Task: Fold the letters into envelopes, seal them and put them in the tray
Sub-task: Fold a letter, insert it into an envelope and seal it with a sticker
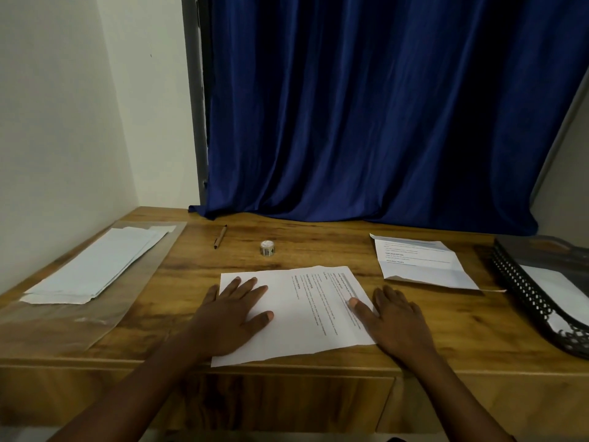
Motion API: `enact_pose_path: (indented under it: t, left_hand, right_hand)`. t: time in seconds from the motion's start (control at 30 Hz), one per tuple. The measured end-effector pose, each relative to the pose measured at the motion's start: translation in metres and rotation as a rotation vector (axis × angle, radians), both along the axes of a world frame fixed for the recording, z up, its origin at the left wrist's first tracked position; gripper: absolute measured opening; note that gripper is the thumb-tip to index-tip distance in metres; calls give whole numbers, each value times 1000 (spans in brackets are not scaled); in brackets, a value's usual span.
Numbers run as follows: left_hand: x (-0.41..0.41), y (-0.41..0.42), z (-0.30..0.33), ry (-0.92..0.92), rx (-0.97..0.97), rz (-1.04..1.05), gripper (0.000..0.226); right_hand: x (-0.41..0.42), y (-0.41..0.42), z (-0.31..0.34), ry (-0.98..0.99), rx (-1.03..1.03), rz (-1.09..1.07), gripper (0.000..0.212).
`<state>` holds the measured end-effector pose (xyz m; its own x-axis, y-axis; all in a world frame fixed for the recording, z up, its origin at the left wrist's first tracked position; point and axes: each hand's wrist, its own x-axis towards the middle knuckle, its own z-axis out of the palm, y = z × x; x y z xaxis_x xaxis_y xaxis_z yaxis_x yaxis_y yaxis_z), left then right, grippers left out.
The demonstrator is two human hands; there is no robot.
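Letter (306, 314) lies flat on the tabletop (318, 247) between both hands, long axis running left-right, printed lines running away from the person, near-left corner just over the front edge. Left hand (234, 317) rests flat on its left part, fingers (251, 287) spread; right hand (395, 320) lies flat at the right edge, thumb on the sheet, fingers slightly spread on wood. Either short edge can probably fold inward; envelopes (95, 266) lie far left, tray (541, 295) far right, pen (220, 236) and small roll (267, 248) beyond.
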<state>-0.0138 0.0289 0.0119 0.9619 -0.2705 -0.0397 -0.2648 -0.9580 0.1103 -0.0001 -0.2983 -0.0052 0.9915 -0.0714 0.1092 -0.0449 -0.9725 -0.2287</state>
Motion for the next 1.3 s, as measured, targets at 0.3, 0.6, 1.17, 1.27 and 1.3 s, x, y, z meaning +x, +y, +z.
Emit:
enact_pose_path:
  t: [0.3,0.6,1.17,1.27,1.3]
  left_hand:
    - [1,-21,7,-67,87,-63,61]
    - [3,-49,-6,-75,11,-83,104]
    - [18,-25,-2,-8,-581,-68,56]
    - [17,-19,1,-19,-920,26,40]
    - [17,-17,2,-48,-987,52,33]
  right_hand:
    - [-17,1,5,-30,11,39,93]
    - [-26,14,7,47,136,120,99]
    - [-40,79,63,-17,974,308,20]
    - [-32,87,64,-60,1085,318,36]
    - [-30,88,63,-73,1088,324,54]
